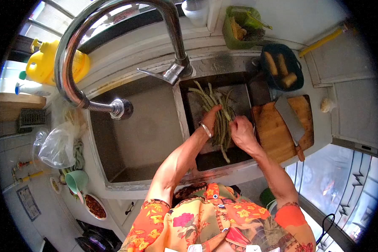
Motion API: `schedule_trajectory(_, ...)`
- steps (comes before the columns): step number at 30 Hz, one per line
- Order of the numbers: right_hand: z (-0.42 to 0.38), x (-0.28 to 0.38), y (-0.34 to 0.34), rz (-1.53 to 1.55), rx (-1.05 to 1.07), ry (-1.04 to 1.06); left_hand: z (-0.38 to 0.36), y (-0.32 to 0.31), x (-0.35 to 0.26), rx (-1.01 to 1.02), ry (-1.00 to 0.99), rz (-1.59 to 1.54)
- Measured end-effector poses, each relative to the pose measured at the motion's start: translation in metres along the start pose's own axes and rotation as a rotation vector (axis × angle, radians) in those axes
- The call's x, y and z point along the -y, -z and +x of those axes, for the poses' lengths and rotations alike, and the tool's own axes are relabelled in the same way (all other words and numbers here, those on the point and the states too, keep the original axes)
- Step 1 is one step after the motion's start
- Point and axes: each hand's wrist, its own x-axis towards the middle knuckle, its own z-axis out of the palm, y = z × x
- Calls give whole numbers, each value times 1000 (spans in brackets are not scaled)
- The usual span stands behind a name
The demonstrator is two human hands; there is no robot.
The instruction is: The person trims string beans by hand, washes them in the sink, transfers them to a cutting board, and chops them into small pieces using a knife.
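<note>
A bunch of long green beans (206, 100) is held over the right basin (197, 155) of the double sink. My left hand (212, 119), with a bracelet at the wrist, is closed around the middle of the bunch. Against the bunch's right side, my right hand (242, 129) has its fingers curled together at the beans; what exactly lies between the fingertips is hidden. Bean ends stick out above and below my hands.
Right of the sink, a cleaver (290, 121) lies on a wooden cutting board (268, 130). Behind it stands a dark basket (299, 67) with root vegetables. The chrome faucet (178, 40) arches over the left basin (155, 147). A yellow jug (44, 63) stands back left.
</note>
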Motion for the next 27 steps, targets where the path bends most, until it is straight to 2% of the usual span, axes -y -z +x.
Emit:
schedule_trajectory(1,-3,3,1,35,-89,18,-2,-1,-2,-223,1,193)
schedule_trajectory(3,-17,0,27,-5,-210,33,6,-22,4,-371,-13,361)
schedule_trajectory(5,-43,32,42,536,-2,-174,-44,-12,2,-159,-171,218)
schedule_trajectory(6,-53,48,52,635,35,-244,-70,-7,-4,-32,-228,153)
schedule_trajectory(7,-65,56,64,628,44,-249,-100,-11,-8,-35,-222,142)
schedule_trajectory(9,-83,75,74,575,109,-85,-166,-23,-24,215,-59,-44)
schedule_trajectory(12,-100,108,82,490,158,113,-220,-27,-23,158,-142,-44)
schedule_trajectory(15,-110,136,80,479,213,211,-250,-1,-19,276,-149,-196)
schedule_trajectory(17,-115,151,77,577,273,271,-271,14,-15,301,-137,-273)
schedule_trajectory(18,-116,161,78,616,377,224,-281,21,-12,337,-124,-336)
schedule_trajectory(19,-117,167,75,609,389,229,-289,27,-11,335,-132,-348)
schedule_trajectory(22,-120,188,62,902,619,27,-313,47,-8,301,-16,-560)
schedule_trajectory(27,-122,222,36,1047,713,-53,-343,77,-12,324,-10,-758)
